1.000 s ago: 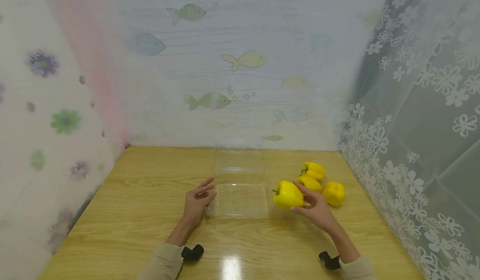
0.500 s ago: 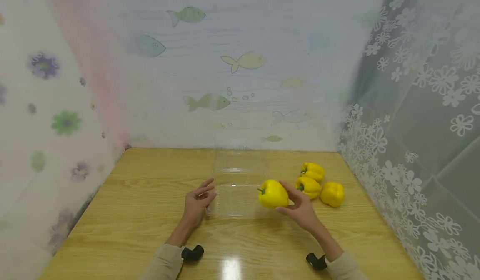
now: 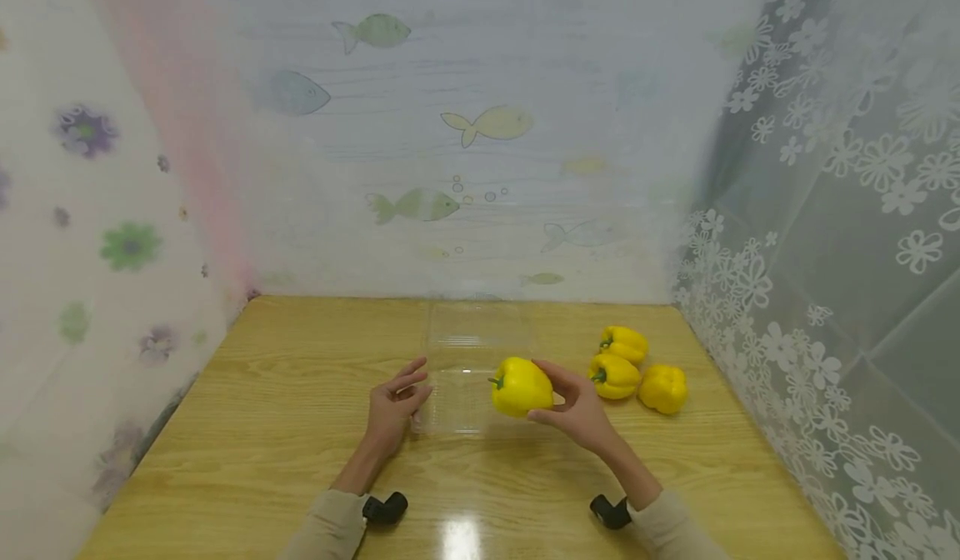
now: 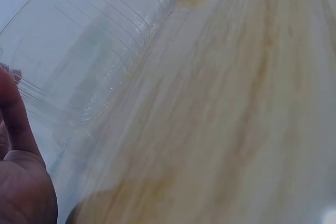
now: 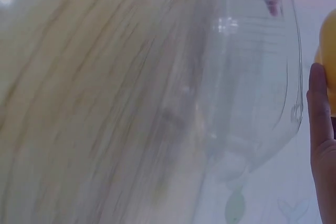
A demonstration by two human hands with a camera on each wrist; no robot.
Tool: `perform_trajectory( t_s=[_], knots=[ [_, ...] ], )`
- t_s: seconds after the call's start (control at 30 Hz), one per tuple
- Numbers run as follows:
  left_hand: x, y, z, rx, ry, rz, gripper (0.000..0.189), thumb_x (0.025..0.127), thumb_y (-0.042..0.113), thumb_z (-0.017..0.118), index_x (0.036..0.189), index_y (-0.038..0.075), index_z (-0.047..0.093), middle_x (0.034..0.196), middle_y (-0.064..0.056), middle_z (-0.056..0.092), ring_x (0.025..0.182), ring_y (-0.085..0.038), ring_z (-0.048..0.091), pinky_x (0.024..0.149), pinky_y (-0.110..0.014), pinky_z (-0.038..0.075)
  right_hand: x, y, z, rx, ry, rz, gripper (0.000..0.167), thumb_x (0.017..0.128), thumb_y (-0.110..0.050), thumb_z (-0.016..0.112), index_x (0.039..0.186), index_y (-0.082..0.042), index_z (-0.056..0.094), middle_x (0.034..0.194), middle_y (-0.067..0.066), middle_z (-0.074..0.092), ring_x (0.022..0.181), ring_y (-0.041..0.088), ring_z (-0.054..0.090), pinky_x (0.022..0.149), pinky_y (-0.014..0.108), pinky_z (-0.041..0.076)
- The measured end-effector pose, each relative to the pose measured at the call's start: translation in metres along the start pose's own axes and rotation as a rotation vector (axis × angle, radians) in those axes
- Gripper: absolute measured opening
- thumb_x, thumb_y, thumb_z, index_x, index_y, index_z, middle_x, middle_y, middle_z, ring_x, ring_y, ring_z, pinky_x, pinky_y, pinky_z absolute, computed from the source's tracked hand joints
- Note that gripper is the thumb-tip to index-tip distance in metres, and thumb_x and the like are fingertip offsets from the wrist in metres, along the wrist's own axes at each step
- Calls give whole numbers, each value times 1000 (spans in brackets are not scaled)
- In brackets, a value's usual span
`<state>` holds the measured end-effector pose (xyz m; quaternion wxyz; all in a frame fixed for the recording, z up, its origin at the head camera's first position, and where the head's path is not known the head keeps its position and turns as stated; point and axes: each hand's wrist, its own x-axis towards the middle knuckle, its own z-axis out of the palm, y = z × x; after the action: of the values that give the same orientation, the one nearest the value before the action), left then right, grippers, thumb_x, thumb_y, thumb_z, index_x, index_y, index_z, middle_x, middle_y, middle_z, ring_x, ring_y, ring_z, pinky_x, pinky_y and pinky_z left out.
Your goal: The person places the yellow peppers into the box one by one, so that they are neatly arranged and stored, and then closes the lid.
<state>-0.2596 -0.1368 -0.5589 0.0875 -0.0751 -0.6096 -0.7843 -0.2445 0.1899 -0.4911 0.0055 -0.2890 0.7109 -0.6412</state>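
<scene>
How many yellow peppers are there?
4. The right hand holds a yellow bell pepper with a green stem; three more are farther right on the light wooden table: the back pepper, the pepper just in front and the rightmost pepper.

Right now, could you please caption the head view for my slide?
Right hand holds a yellow pepper at a clear box, left hand at its edge, three more peppers on the table.

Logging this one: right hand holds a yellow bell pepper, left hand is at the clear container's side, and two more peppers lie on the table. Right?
The count is wrong: three more peppers lie on the table, as the head view shows. The right hand does hold a yellow bell pepper, and the left hand is at the clear container's side.
</scene>
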Motion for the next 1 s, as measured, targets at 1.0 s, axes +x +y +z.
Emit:
perform_trajectory(
  t_s=[1.0],
  knots=[
    [0, -1, 1, 10, 24, -17, 42, 89, 1, 77, 124, -17, 63, 148, -16, 55, 58, -4, 50, 46, -16, 44, 62, 18, 47, -96, -54, 78, 72, 90, -8, 78, 154, -10, 44, 152, 12, 51, 131, 33, 54, 103, 46, 52]
  ],
)
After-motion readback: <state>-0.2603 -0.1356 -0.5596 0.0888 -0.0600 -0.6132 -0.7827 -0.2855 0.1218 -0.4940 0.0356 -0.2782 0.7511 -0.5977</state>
